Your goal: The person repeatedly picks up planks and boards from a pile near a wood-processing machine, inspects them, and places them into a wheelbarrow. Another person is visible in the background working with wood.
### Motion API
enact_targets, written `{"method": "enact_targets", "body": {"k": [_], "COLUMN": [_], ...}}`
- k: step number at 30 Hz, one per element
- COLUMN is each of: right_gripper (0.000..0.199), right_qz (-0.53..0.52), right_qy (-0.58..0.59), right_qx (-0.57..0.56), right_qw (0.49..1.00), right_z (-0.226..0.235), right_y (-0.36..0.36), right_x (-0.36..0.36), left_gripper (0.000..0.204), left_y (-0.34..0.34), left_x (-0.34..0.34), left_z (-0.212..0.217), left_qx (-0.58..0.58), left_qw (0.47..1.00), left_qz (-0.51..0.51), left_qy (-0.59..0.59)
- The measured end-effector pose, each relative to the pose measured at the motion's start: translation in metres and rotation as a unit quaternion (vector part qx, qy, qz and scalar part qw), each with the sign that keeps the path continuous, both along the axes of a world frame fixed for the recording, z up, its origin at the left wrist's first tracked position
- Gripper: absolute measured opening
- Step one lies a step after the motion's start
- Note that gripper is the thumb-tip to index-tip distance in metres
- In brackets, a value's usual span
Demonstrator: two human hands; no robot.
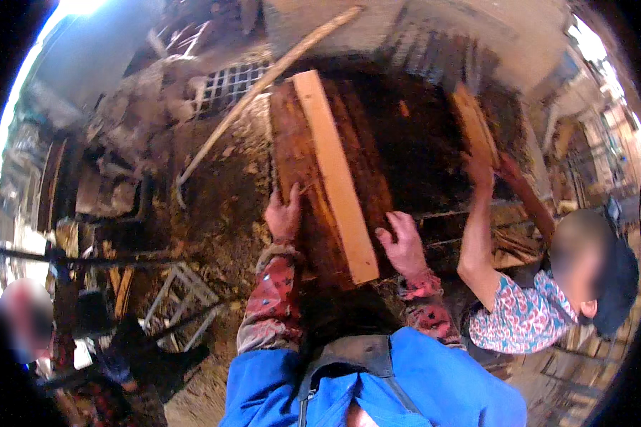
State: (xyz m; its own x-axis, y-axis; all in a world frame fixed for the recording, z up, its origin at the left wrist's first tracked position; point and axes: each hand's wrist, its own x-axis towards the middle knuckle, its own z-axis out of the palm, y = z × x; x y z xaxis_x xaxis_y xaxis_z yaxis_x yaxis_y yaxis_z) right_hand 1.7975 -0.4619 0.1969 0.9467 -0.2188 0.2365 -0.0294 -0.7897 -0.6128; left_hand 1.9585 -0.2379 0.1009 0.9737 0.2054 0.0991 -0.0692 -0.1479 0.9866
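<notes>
narrow gap between right fingers (399, 220) and pale plank (333, 171), long pole (266, 85) across upper left, co-worker's forearm (479, 217) blocking right

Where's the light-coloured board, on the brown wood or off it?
On it: the light-coloured board lies lengthwise over the brown wood, which shows along both its long sides.

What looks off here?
The pole slants at odds with the boards, near loose debris strewn on the ground. The plank also looks much paler than the dark boards under it. No clear damage shows.
</notes>
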Motion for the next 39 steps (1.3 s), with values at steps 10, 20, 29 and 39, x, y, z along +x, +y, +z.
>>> {"method": "enact_targets", "body": {"k": [10, 20, 29, 39], "right_gripper": [0.04, 0.046, 0.045, 0.042], "right_qz": [0.031, 0.062, 0.076, 0.023], "right_qy": [0.032, 0.05, 0.055, 0.059], "right_qx": [0.014, 0.045, 0.021, -0.011], "right_qw": [0.999, 0.996, 0.995, 0.998], "right_z": [-0.022, -0.017, -0.015, -0.012], "right_y": [-0.016, -0.02, -0.022, -0.021], "right_x": [-0.013, -0.005, -0.005, -0.005], "left_gripper": [0.056, 0.052, 0.057, 0.056], "left_y": [-0.006, -0.003, -0.002, -0.006], "left_x": [-0.016, -0.018, -0.014, -0.01], "left_z": [0.009, 0.019, 0.014, 0.016], "left_qx": [0.138, 0.151, 0.151, 0.155], "left_qw": [0.988, 0.983, 0.983, 0.985], "left_qz": [0.021, 0.035, 0.022, 0.039], "left_qy": [0.063, 0.099, 0.1, 0.07]}}
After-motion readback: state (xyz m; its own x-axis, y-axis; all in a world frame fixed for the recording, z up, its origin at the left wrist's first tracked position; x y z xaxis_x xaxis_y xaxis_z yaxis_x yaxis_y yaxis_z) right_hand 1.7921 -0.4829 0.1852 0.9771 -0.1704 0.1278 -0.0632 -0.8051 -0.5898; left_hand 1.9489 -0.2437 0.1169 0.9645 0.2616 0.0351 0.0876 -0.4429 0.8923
